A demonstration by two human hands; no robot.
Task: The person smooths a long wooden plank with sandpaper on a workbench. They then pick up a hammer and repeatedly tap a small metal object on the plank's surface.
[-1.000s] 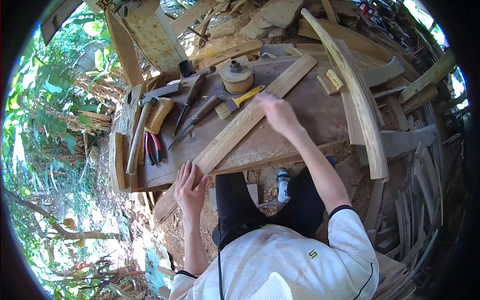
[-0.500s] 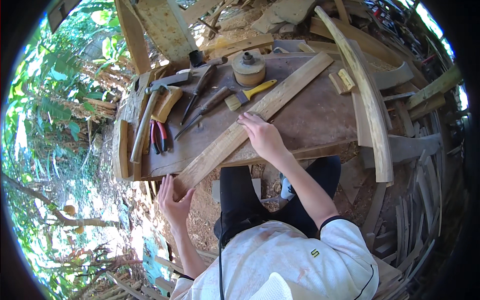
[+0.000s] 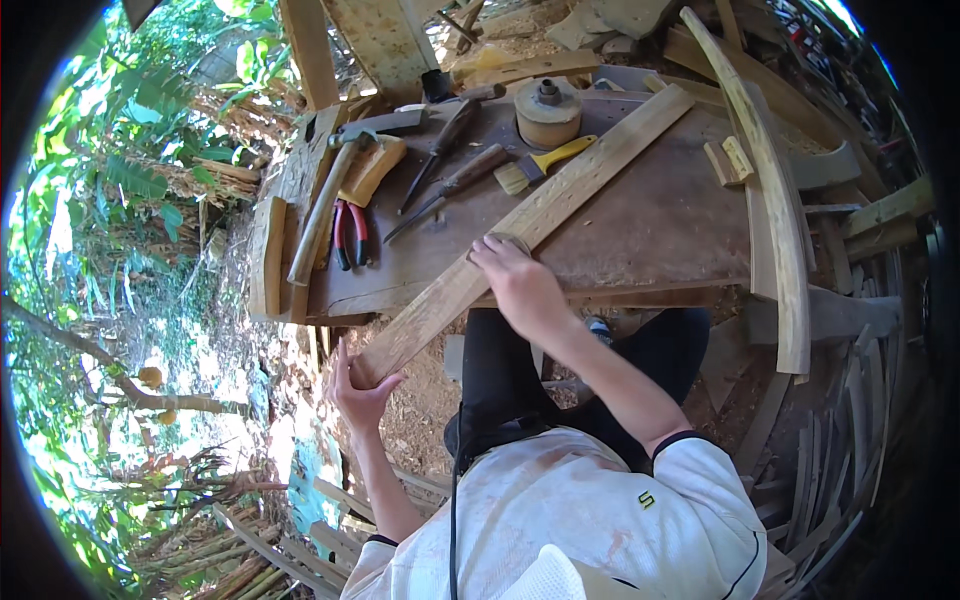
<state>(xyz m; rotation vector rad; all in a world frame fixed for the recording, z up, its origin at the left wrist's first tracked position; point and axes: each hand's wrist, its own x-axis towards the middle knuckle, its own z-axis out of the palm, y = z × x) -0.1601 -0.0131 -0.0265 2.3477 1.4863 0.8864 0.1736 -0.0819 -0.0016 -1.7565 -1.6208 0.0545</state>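
A long flat wooden board (image 3: 590,165) lies slantwise across the workbench (image 3: 640,240), its near left end jutting past the front edge. My left hand (image 3: 362,392) cups that end, thumb on one side and fingers on the other. Midway along the board, my right hand (image 3: 515,285) presses on its top face with bent fingers. A small dark-rimmed thing shows under these fingertips; too little of it is visible to name. Just beyond the board lies a paintbrush (image 3: 548,163) with a yellow handle.
Left on the bench are a hammer (image 3: 325,205), red-handled pliers (image 3: 350,235), a wood block (image 3: 373,168) and pointed wooden-handled tools (image 3: 470,172). A round container (image 3: 548,115) stands behind. Two small blocks (image 3: 728,160) and a long curved timber (image 3: 775,220) lie right.
My right hand has moved down along the board toward its near left end, fingers more bent. My left hand stays at that end. The whole view has shifted.
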